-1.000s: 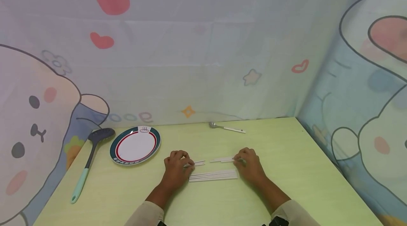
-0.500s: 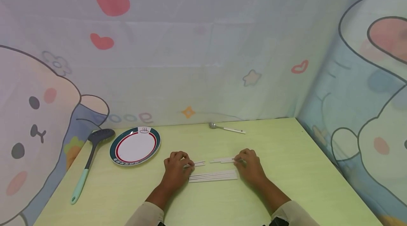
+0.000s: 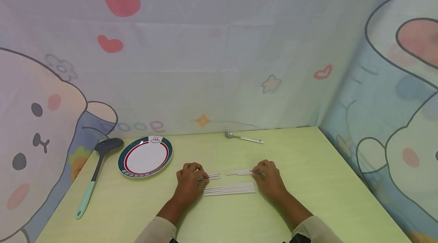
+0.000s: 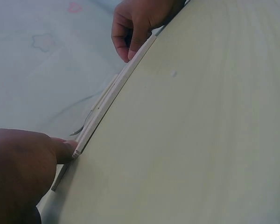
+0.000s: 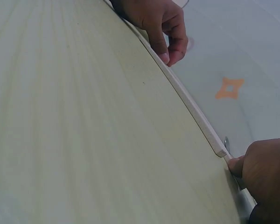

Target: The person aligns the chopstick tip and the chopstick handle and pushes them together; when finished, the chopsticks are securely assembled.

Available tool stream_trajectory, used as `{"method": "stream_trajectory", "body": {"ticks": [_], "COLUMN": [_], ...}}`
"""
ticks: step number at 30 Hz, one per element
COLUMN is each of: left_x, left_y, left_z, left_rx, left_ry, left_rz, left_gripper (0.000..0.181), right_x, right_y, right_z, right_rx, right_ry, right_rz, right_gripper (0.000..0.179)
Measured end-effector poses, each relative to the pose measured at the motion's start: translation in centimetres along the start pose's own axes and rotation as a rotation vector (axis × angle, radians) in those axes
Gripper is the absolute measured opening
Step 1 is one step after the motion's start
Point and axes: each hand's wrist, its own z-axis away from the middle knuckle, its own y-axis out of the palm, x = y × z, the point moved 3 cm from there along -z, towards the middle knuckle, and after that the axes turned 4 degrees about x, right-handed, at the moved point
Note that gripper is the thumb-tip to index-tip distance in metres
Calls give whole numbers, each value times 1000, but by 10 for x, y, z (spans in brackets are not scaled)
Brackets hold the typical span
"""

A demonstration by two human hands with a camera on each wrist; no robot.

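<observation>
My left hand (image 3: 191, 183) pinches the left end of several short, thin white sticks (image 3: 215, 176) on the table. Opposite it, my right hand (image 3: 268, 179) pinches another few thin white sticks (image 3: 238, 172) at their right end. A gap separates the two groups. Just nearer to me, a row of longer white sticks (image 3: 229, 189) lies side by side between the hands. In the left wrist view, the sticks (image 4: 114, 95) look pale and square-edged, seen almost edge-on. The fingertips of both hands are partly hidden in the head view.
A dark-rimmed white plate (image 3: 146, 157) sits to the left. Beside it lies a black slotted turner (image 3: 108, 144) with a mint handle. A small spoon (image 3: 251, 139) rests near the table's back edge. Printed cloth (image 3: 219, 53) hangs behind and at the sides.
</observation>
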Motion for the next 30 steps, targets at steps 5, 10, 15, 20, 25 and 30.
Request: {"method": "stream_trajectory", "body": {"ticks": [5, 10, 15, 20, 25, 30], "left_x": [0, -1, -2, -4, -7, -10], "left_y": [-1, -2, -2, -5, -5, -6], "left_z": [0, 0, -2, -2, 0, 1], "left_rx": [34, 49, 22, 9, -51, -114], "left_ry": [-28, -32, 0, 14, 82, 217], "left_rz": [-18, -3, 10, 0, 1, 23], "left_gripper": [9, 13, 13, 5, 6, 12], "right_x": [0, 1, 2, 8, 19, 28], "right_y": [2, 3, 4, 7, 11, 15], "right_z": [-2, -3, -4, -3, -3, -1], "right_rx": [26, 52, 51, 47, -57, -179], "right_ry": [10, 17, -8, 3, -181, -406], "right_rz": [33, 58, 31, -42, -4, 58], "right_gripper": [8, 5, 3, 4, 14, 20]}}
